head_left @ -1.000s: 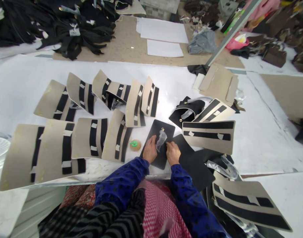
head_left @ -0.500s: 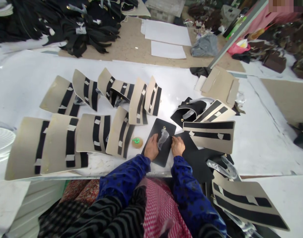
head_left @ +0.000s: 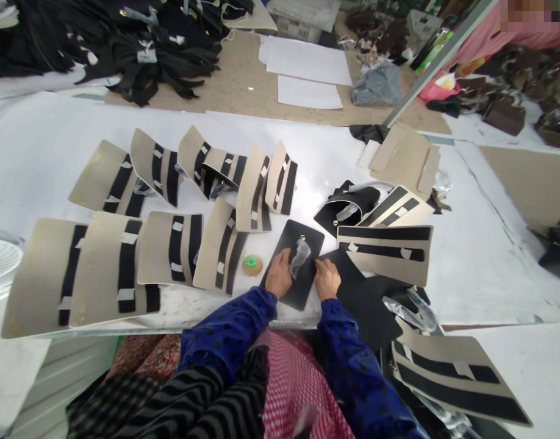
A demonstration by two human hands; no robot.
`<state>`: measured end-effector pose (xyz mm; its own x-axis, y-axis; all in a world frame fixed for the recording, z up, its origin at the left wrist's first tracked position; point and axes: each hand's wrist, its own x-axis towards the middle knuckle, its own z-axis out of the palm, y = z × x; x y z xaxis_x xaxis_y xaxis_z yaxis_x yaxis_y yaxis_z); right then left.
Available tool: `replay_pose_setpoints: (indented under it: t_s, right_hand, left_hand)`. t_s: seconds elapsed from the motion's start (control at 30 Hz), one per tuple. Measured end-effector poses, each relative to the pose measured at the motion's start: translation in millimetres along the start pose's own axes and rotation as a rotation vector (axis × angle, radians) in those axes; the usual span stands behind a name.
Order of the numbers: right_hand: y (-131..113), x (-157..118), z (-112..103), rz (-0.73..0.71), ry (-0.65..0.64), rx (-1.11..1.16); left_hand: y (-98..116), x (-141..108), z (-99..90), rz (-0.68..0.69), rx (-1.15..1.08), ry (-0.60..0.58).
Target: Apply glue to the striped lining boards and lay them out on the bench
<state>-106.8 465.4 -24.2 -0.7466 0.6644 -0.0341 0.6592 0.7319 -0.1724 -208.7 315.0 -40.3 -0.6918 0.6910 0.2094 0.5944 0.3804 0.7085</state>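
Observation:
A black leather-like bag panel (head_left: 302, 286) lies flat at the table's front edge, with a gold-coloured metal fitting near its top and a strip of clear plastic wrap (head_left: 300, 258) over its middle. My left hand (head_left: 279, 275) presses on the panel's left part, its fingers bent against the surface beside the wrap. At the right edge, my right hand (head_left: 327, 279) has its curled fingers closed on the panel's border; the fingertips are partly hidden. Left of my left hand sits a small round tan piece with a green top (head_left: 252, 264).
Several beige-backed panels with black strips (head_left: 108, 262) stand curved in two rows on the left. More lie at right, including a flat panel (head_left: 385, 253) and black pieces (head_left: 371, 305). Behind are a beige stack (head_left: 405, 155), a slanted metal post (head_left: 438, 67) and a black pile (head_left: 101, 49).
The view has shifted slightly. Both hands stay at the black panel, with the right hand's fingers barely moved along its right edge. Nothing has been picked up or let go.

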Motion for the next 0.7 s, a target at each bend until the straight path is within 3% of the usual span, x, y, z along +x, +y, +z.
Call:
replay_pose_setpoints:
  t_s: [0.23, 0.7]
  right_hand:
    - [-0.1, 11.1, -3.7, 0.008, -0.015, -0.024]
    - [-4.0, 4.9, -8.6, -0.012, -0.075, -0.070]
  left_hand:
    - [-1.2, 0.5, 1.0, -0.015, 0.020, -0.007]
    - [-3.2, -0.4, 4.3, -0.013, 0.020, 0.007]
